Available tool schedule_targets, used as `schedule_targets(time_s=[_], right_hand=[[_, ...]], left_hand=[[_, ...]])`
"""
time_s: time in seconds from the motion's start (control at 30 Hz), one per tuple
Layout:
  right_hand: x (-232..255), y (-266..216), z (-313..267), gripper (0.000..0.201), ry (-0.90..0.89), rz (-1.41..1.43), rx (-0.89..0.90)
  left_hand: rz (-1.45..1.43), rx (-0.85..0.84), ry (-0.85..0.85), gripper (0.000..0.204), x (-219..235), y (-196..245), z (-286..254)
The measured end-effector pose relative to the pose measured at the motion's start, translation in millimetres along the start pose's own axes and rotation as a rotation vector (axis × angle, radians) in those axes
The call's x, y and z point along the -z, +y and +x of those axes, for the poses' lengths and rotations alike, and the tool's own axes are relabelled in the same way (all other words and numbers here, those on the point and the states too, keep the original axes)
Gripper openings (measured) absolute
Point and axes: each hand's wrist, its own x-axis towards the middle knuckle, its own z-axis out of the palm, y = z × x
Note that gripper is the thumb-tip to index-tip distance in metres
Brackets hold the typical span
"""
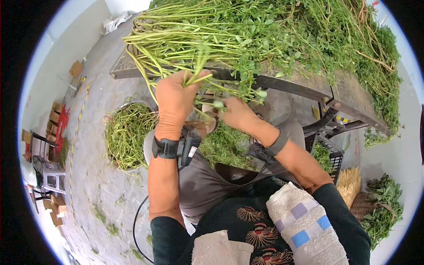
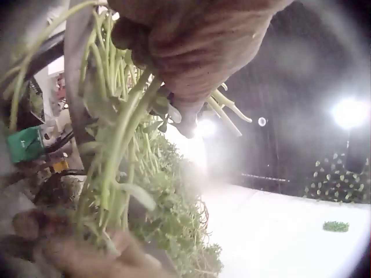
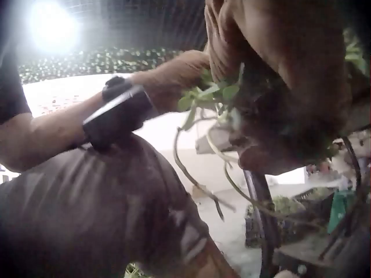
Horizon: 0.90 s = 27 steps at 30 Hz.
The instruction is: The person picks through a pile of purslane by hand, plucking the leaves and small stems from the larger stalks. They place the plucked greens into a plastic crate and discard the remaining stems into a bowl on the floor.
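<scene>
Towel [image 1: 304, 225], folded, blue-checked, sits nearest the lens, on the wearer's front at five o'clock. Left to right from my end: plastic stool [image 1: 55, 180] out between eight and nine o'clock; tangled heap of loose stalks [image 1: 128, 137] at nine, beside the left knee.

Left hand [image 1: 173, 98], between ten and eleven, grips a few green stems [image 2: 119, 156]; on the left wrist view I see some ends poking past its fist. Those stems run between the two hands, just off the table's near edge. Right hand [image 1: 240, 115], around two o'clock, has fingers curled round the leafy part; blur hides exact finger placement from me.

Greens pile [image 1: 274, 39] covers the table [image 1: 358, 104] from eleven to two, bare stalks leftward, leaves rightward, some draping over the far-right end. Black crate [image 1: 334, 154] just past three, leafy bunch [image 1: 385, 205] at four.

Handling, my guess: stems very light, bendy, crisp enough to snap if kinked; leaves soft, easily torn or bruised, maybe slick if damp. I'd pinch the bare stalk near its thick end, lightly, and support the leafy tips without squeezing. Tangling with neighbouring stalks looks the likeliest snag.
</scene>
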Motion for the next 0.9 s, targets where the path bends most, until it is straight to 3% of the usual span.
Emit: schedule_targets(time_s=[0.03,0.1,0.13,0.17,0.23,0.4,0.47,0.5,0.57,0.6,0.67,0.7,0.77,0.9], right_hand=[[0.1,10.5,-4.4,0.027,-0.001,-0.005,0.002],[-2.3,25.0,-14.5,0.025,-0.193,0.423,-0.153],[-0.5,25.5,-24.5,0.024,-0.186,0.667,-0.081],[3.5,24.6,-29.2,0.024,-0.188,0.67,-0.09],[15.3,23.3,-32.4,0.023,-0.366,0.8,-0.12],[16.5,43.4,-56.9,0.026,-0.391,0.788,-0.128],[17.2,45.1,-76.4,0.019,-0.594,0.204,-0.25],[18.5,42.1,-84.8,0.019,-0.6,0.2,-0.251],[26.7,25.7,-102.4,0.014,-0.442,0.216,0.33],[36.8,5.5,-106.6,0.014,-0.44,0.224,0.322],[59.2,-38.8,-96.7,0.016,0.014,0.074,0.566],[57.3,-42.8,-84.1,0.016,0.021,0.071,0.574],[41.5,-44.7,-58.2,0.019,0.299,-0.218,0.488],[-4.7,-22.4,-23.9,0.014,0.251,-0.357,0.372]], left_hand=[[-0.107,0.045,-0.004,0.034,1.0,-2.4,1.1],[-0.219,0.099,0.009,0.03,2.0,-6.6,4.8],[-0.156,0.078,-0.023,0.026,2.3,-7.6,4.5],[-0.091,0.051,-0.059,0.022,1.8,-8.1,4.3],[-0.141,0.082,-0.067,0.02,0.5,-10.0,4.9],[-0.158,0.097,-0.096,0.021,0.1,-16.8,5.2],[-0.133,0.059,-0.083,0.022,2.1,-14.9,3.6],[-0.105,0.017,-0.075,0.024,3.3,-12.5,3.0],[-0.056,0.028,-0.093,0.028,4.5,-9.7,1.7],[-0.101,0.028,-0.085,0.03,2.9,-9.9,0.8],[-0.041,0.022,-0.079,0.033,2.5,-9.5,4.0],[-0.039,0.013,-0.072,0.033,3.1,-7.2,5.0],[-0.086,0.067,-0.09,0.034,4.8,-4.2,3.3],[-0.081,0.053,-0.077,0.034,4.2,-8.9,3.6]])
